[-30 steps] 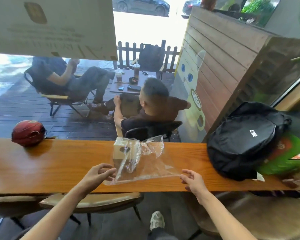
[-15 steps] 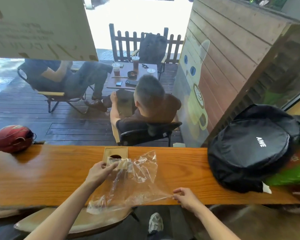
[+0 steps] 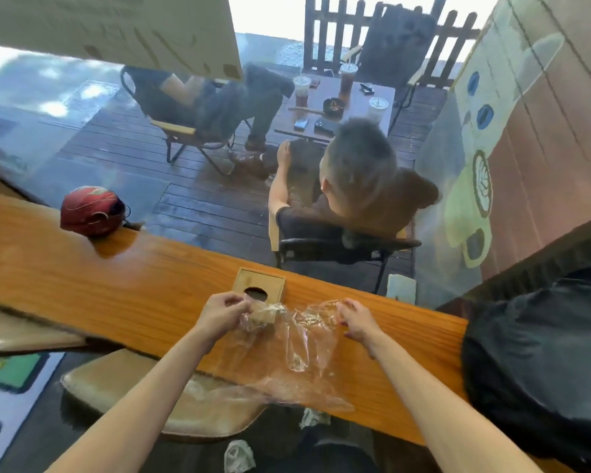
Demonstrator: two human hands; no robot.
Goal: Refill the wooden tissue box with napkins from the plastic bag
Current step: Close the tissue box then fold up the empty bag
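Observation:
A square wooden tissue box point(image 3: 258, 284) with a round hole in its lid sits on the wooden counter point(image 3: 82, 278) by the window. Just in front of it lies a clear plastic bag point(image 3: 287, 356), crumpled and hanging over the counter's near edge. My left hand point(image 3: 220, 312) pinches the bag's upper left corner next to the box, where a brownish wad of napkins point(image 3: 261, 317) shows through the plastic. My right hand point(image 3: 357, 319) grips the bag's upper right edge. The two hands hold the top of the bag apart.
A black backpack point(image 3: 539, 363) fills the counter's right end. A red cap point(image 3: 91, 210) lies at the far left. A tan stool point(image 3: 185, 404) stands under the counter. Beyond the glass, people sit at a small table with drinks.
My right hand rose from the counter's near edge to grip the bag's upper right edge. My left hand stays at the bag's top left by the box. The view has tilted further down.

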